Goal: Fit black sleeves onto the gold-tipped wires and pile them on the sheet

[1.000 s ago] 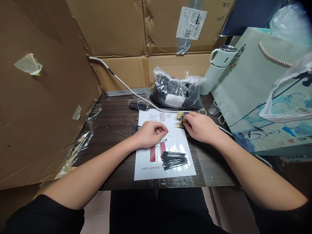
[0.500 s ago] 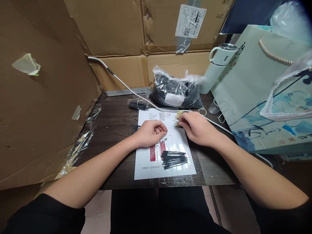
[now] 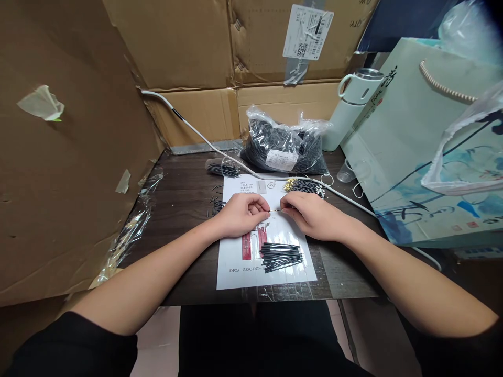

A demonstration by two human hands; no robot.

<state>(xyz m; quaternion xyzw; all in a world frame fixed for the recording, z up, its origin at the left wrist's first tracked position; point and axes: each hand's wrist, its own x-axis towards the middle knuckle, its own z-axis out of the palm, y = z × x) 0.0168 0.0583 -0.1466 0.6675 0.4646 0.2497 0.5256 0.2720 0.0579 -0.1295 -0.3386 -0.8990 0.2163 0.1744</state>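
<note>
My left hand [image 3: 241, 213] rests on a white printed sheet [image 3: 239, 272], fingers curled in a pinch. My right hand [image 3: 310, 213] faces it, also pinched. Their fingertips almost meet over a thin pin [image 3: 275, 210] that spans the gap. Behind my right hand lies a small heap of gold-tipped pins [image 3: 304, 185]. A bundle of thin black tubes [image 3: 281, 256] lies on the sheet, nearer to me than both hands.
A plastic bag of black parts [image 3: 283, 149] stands at the back of the dark desk [image 3: 184, 209]. A white cable [image 3: 196, 133] crosses behind the sheet. A pale green flask [image 3: 351, 107] and a gift bag [image 3: 424, 152] fill the right. Cardboard [image 3: 66, 157] walls the left and back.
My right hand has left the heap of gold-tipped pins and moved left and nearer, bringing a pin up to my left hand's fingertips. My left hand has stayed put.
</note>
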